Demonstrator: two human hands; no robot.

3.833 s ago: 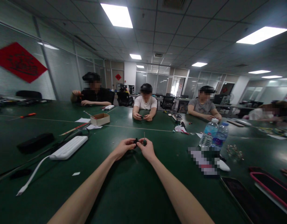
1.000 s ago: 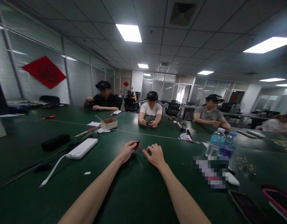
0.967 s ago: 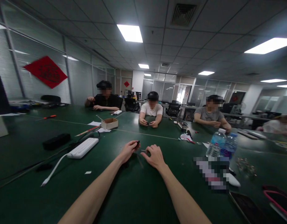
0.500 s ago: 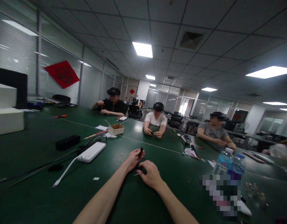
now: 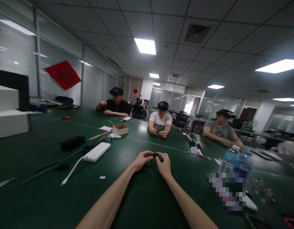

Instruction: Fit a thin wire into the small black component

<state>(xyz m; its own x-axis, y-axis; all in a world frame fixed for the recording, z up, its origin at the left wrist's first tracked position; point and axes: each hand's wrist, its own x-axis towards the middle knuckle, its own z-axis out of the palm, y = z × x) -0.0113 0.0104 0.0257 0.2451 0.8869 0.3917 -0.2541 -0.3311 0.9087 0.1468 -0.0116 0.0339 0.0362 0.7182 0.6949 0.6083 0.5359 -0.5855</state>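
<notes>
My left hand (image 5: 142, 160) is closed, its fingertips pinching a small black part (image 5: 154, 155) above the green table (image 5: 135, 197). Right beside it, my right hand (image 5: 164, 164) grips a small dark piece (image 5: 160, 158) between thumb and fingers. The two dark pieces meet or nearly meet between my fingertips; their exact shape is too small to tell. A faint thin streak shows below the hands, too blurred to name.
A white power strip (image 5: 97, 152), a black box-shaped object (image 5: 73, 143) and cables lie left. An open cardboard box (image 5: 120, 129) stands farther back. Two bottles (image 5: 230, 159) stand right. Three people sit across the table; white boxes (image 5: 8, 124) are at far left.
My hands have come together at the fingertips. The right hand has moved up and right, and its thin metallic item no longer shows clearly. The view has shifted slightly.
</notes>
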